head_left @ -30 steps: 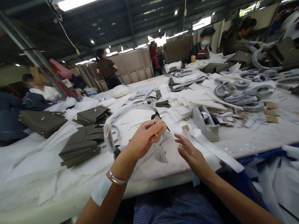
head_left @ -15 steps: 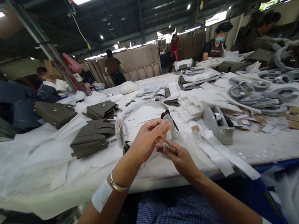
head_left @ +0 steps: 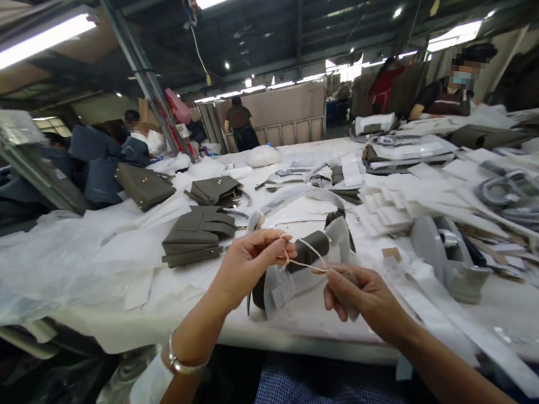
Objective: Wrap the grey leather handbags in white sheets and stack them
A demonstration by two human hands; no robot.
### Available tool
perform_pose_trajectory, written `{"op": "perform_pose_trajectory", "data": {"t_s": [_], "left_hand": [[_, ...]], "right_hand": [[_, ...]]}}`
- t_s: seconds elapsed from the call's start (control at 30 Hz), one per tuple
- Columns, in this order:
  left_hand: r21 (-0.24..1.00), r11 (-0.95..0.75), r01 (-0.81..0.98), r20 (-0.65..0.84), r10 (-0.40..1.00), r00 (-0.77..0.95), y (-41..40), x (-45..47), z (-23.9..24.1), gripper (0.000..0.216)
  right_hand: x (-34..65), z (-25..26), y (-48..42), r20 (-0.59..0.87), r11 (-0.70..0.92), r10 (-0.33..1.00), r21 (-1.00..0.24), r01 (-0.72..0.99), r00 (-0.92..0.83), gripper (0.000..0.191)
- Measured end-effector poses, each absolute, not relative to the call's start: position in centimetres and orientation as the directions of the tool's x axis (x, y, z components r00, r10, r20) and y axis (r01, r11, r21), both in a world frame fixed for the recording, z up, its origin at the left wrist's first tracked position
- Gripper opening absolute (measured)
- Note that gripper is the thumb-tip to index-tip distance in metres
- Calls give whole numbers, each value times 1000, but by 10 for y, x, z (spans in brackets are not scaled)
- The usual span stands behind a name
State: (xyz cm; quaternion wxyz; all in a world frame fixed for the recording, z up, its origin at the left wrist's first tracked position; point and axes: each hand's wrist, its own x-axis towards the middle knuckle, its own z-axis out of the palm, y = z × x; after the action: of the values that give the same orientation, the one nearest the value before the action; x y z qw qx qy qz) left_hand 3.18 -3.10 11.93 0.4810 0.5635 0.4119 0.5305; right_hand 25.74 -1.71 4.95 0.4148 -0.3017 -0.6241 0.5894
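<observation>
A thin cream cord loop [head_left: 305, 264] stretches between my two hands above the near edge of the table. My left hand [head_left: 258, 257] pinches its left end, where a small knot shows near the fingertips. At the other end, my right hand [head_left: 354, 291] grips the cord between thumb and finger, the remaining fingers curled. Just behind the cord lies a dark olive bag [head_left: 313, 247], partly covered in translucent wrapping [head_left: 282, 291]; my hands hide some of it. Left of my left hand is a stack of olive flat pieces [head_left: 199, 235].
White sheets [head_left: 90, 264] cover the table's left side. Olive bags [head_left: 145, 186] lie beyond. Wrapped grey handles [head_left: 516, 190], white strips [head_left: 472, 331] and a grey holder [head_left: 452, 258] are on the right. A masked person [head_left: 447, 96] sits across the table.
My hands have moved apart, and the cream cord is now visibly pulled out between them. The view has shifted, so the scene appears further right, and the wrapped bag behind the hands shows more.
</observation>
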Motion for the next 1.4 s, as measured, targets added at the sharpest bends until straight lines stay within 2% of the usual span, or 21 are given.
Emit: {"op": "perform_pose_trajectory", "data": {"t_s": [0.07,0.2,0.27,0.33,0.4,0.5,0.57,0.63,0.73,0.9,1.0,1.1,1.17,1.3,1.4], "left_hand": [[973,-229,26,228,973,47,-35,9,120,34],[934,-331,132,350,923,-161,-24,-31,116,35],[931,-326,167,355,915,-192,-12,-43,111,36],[947,-279,157,299,946,-127,2,-49,106,39],[967,-231,110,230,973,21,14,-51,102,42],[980,-194,39,179,952,247,26,-47,100,44],[986,-164,10,153,938,310,31,-43,99,46],[992,-124,-31,128,950,284,35,-40,98,49],[987,-108,-118,125,980,152,38,-43,91,51],[944,-148,-295,148,989,-24,24,-61,70,44],[880,-193,-435,156,980,-120,9,-67,55,35],[730,-225,-646,129,973,-193,-4,-61,43,30],[644,-248,-724,131,968,-215,-10,-54,38,33],[691,-307,-654,210,952,-224,-16,-42,30,47],[783,-321,-532,273,947,-169,-16,-42,26,56]], "right_hand": [[254,56,-4,110,112,858,-993,-25,-502,45],[240,63,24,5,100,843,-984,148,-537,44],[228,68,36,-15,116,841,-971,207,-540,43],[215,75,46,1,168,835,-953,253,-550,41],[201,83,55,39,230,828,-933,276,-559,39],[183,92,65,102,305,815,-913,273,-571,35],[173,97,69,133,346,804,-897,275,-580,33],[168,99,71,151,370,803,-884,285,-576,31],[168,96,70,187,407,801,-867,288,-568,30],[188,70,51,220,455,757,-853,255,-615,41],[199,48,35,311,542,735,-804,245,-603,33],[201,30,22,489,624,745,-751,216,-453,22],[198,25,16,597,678,708,-723,129,-376,16],[183,35,10,738,783,544,-617,-73,-399,12],[170,51,9,773,841,450,-535,-79,-447,14]]}}
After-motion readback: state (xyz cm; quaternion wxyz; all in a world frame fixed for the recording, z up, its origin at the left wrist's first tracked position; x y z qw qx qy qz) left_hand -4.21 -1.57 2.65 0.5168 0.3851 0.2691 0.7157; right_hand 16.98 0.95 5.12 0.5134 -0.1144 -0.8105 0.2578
